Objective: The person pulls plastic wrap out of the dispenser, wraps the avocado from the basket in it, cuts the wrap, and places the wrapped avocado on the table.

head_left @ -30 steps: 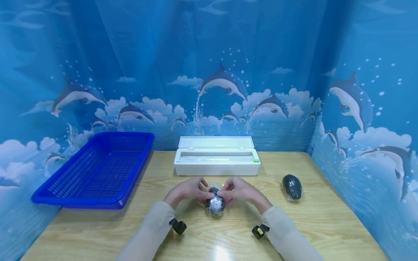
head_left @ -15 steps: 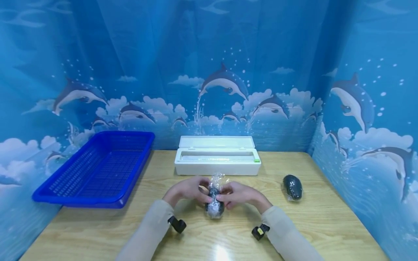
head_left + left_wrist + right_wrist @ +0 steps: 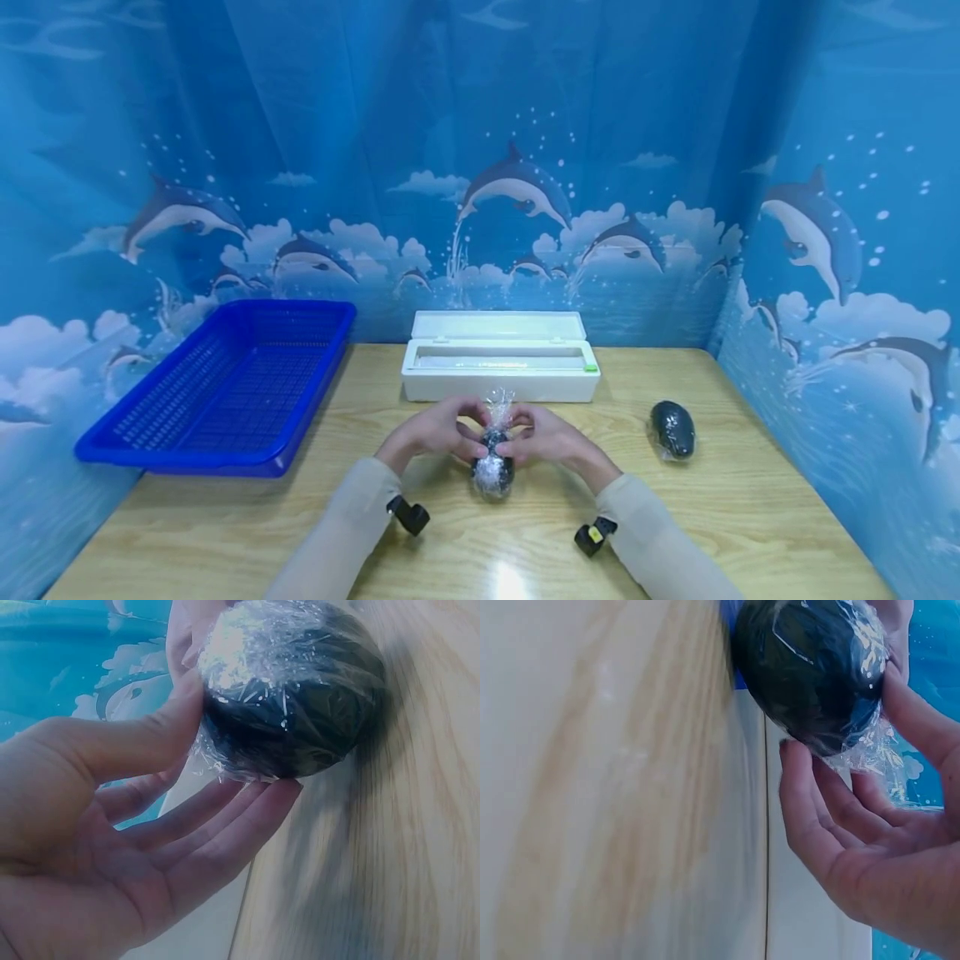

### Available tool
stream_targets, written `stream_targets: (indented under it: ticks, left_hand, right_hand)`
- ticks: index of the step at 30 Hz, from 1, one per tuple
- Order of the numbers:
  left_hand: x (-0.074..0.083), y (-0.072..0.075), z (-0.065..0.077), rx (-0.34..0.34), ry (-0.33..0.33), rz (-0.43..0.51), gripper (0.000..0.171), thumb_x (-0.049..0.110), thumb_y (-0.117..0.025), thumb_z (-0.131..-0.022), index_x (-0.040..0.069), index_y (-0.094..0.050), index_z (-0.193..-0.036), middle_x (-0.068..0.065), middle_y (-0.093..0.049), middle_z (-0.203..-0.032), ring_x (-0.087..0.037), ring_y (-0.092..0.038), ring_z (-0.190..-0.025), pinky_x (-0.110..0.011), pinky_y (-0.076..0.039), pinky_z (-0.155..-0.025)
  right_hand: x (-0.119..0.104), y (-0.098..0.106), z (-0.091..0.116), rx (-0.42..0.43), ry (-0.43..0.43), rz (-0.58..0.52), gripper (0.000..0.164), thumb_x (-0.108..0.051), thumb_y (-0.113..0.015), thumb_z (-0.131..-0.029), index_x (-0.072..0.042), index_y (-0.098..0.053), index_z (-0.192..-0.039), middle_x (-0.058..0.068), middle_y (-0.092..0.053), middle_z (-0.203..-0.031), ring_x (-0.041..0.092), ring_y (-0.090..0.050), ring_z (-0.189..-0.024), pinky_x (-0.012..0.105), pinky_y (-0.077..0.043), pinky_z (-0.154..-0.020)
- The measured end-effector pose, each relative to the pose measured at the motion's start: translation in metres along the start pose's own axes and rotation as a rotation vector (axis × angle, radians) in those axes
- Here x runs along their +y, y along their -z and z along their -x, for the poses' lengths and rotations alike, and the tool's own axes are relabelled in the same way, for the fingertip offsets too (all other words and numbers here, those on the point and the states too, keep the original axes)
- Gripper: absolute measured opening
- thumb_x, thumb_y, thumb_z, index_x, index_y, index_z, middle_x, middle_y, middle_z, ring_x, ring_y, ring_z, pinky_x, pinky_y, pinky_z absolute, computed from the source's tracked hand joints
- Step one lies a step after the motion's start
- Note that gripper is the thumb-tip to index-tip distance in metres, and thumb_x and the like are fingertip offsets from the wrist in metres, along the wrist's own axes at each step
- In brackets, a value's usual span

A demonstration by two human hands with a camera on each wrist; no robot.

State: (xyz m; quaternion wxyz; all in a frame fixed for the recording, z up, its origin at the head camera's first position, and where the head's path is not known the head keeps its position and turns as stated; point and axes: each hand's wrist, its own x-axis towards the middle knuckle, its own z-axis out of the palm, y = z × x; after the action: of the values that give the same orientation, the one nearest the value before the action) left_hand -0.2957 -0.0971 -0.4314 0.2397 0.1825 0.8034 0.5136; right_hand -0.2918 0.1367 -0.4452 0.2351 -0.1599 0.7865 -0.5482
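Between both hands is a black, mouse-shaped object (image 3: 492, 475) wrapped in clear cling film, just in front of the white box. My left hand (image 3: 447, 433) holds its left side, the thumb on top and the fingers below, as the left wrist view shows. From the other side my right hand (image 3: 546, 437) grips it the same way, its fingertips under the smooth dark end (image 3: 810, 671) in the right wrist view. A crumpled tuft of cling film (image 3: 498, 407) stands up from the far end between the two hands.
A white cling film dispenser box (image 3: 501, 387) stands behind the hands with its lid raised. A blue plastic basket (image 3: 273, 462) sits at left. Another film-wrapped black, mouse-shaped object (image 3: 672, 431) lies at right. Dolphin-print curtains (image 3: 420, 217) enclose the wooden table (image 3: 750, 517).
The loose film at the far end has come up and is now gathered into a narrow upright tuft. Both hands have shifted their fingers around the object's far end.
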Motion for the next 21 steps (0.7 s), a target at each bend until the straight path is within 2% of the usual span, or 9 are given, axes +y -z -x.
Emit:
stream_targets:
  ticks: [7, 11, 21]
  left_hand:
    - [0.0004, 0.0008, 0.0001, 0.008, 0.010, -0.006, 0.045, 0.000, -0.082, -0.083, 0.008, -0.061, -0.122, -0.017, -0.060, -0.134, -0.029, -0.070, -0.110, -0.037, -0.066, -0.081]
    - [0.0011, 0.0014, 0.0009, 0.005, -0.001, -0.020, 0.041, 0.000, -0.081, -0.084, 0.011, -0.065, -0.120, -0.017, -0.060, -0.134, -0.027, -0.071, -0.107, -0.037, -0.066, -0.078]
    - [0.0006, 0.0033, 0.0016, -0.018, -0.018, -0.033, 0.027, 0.002, -0.081, -0.085, 0.010, -0.070, -0.108, -0.013, -0.064, -0.127, -0.026, -0.072, -0.106, -0.037, -0.066, -0.078]
  right_hand:
    - [0.0012, -0.0017, 0.0000, 0.068, 0.057, -0.004, 0.038, -0.007, -0.082, -0.085, -0.001, -0.060, -0.115, 0.024, -0.060, -0.137, 0.025, -0.072, -0.103, 0.038, -0.064, -0.085]
    - [0.0024, 0.0011, -0.0004, 0.060, 0.084, 0.015, 0.031, -0.006, -0.081, -0.086, -0.001, -0.065, -0.112, 0.023, -0.062, -0.134, 0.026, -0.073, -0.105, 0.039, -0.064, -0.088]
    - [0.0024, 0.0033, 0.0001, 0.016, 0.123, 0.064, 0.021, -0.010, -0.080, -0.088, -0.003, -0.073, -0.107, 0.014, -0.070, -0.123, 0.030, -0.073, -0.111, 0.041, -0.062, -0.094]
